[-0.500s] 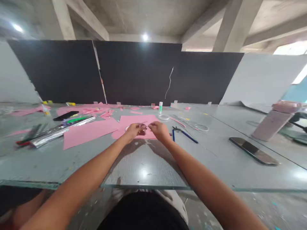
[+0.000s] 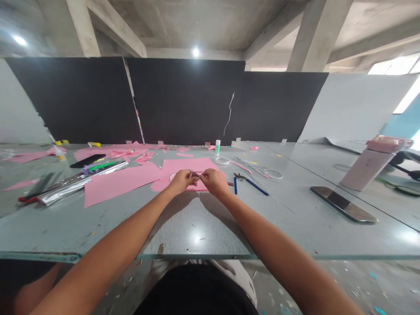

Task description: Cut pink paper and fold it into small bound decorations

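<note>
My left hand [image 2: 182, 180] and my right hand [image 2: 214, 180] meet over a pink paper sheet [image 2: 188, 168] on the glass table [image 2: 197, 223]. Both have their fingers pinched together on a small object [image 2: 195, 176] held between them; it is too small to name. A second, larger pink sheet [image 2: 118, 183] lies just left of my left hand. Blue-handled pliers [image 2: 249, 183] lie on the table right of my right hand.
A tape roll [image 2: 222, 161] and a glue stick [image 2: 217, 148] stand behind the paper. Foil strips [image 2: 75, 181] and a dark phone [image 2: 88, 160] lie to the left. At right are another phone [image 2: 343, 204], clear scissors [image 2: 262, 169] and a pink bottle [image 2: 374, 166]. Black panels close off the back.
My hands have drawn closer together, the fingertips now touching at the small object. The view has shifted slightly.
</note>
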Demonstrator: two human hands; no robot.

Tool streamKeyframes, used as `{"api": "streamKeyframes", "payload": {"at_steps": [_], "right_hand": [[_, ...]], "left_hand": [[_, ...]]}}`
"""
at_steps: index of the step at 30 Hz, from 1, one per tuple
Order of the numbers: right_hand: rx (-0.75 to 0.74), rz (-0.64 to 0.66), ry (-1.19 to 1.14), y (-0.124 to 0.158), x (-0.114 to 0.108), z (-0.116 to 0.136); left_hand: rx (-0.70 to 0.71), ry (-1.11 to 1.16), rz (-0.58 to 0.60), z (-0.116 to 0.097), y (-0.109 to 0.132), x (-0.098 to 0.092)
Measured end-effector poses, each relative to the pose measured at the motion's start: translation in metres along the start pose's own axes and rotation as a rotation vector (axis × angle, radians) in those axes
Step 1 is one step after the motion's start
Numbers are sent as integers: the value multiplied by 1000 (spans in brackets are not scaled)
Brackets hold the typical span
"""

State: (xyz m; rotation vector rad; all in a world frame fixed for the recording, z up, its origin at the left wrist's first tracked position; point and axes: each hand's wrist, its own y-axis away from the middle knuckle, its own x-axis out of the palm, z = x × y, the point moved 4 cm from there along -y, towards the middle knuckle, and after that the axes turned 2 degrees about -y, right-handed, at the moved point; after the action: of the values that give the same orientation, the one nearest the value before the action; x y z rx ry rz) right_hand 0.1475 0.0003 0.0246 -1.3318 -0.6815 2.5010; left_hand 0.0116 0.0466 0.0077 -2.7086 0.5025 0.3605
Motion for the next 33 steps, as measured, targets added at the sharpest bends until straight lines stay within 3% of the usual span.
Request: {"api": "streamKeyframes", "payload": {"at_steps": [6, 11, 17, 20, 33], "right_hand": [[-72, -64, -239, -2, -2, -11], [-11, -168, -421, -3, -3, -24], [148, -53, -765, -9, 18, -31], [146, -3, -892, -11, 23, -30], [96, 91, -1005, -7, 24, -23]], "left_hand": [[-106, 160, -97, 1, 2, -3], [-125, 282, -158, 2, 3, -6], [-131, 389, -114, -1, 5, -2], [-121, 372, -105, -2, 5, -1], [-95, 336, -97, -6, 8, -1]]}}
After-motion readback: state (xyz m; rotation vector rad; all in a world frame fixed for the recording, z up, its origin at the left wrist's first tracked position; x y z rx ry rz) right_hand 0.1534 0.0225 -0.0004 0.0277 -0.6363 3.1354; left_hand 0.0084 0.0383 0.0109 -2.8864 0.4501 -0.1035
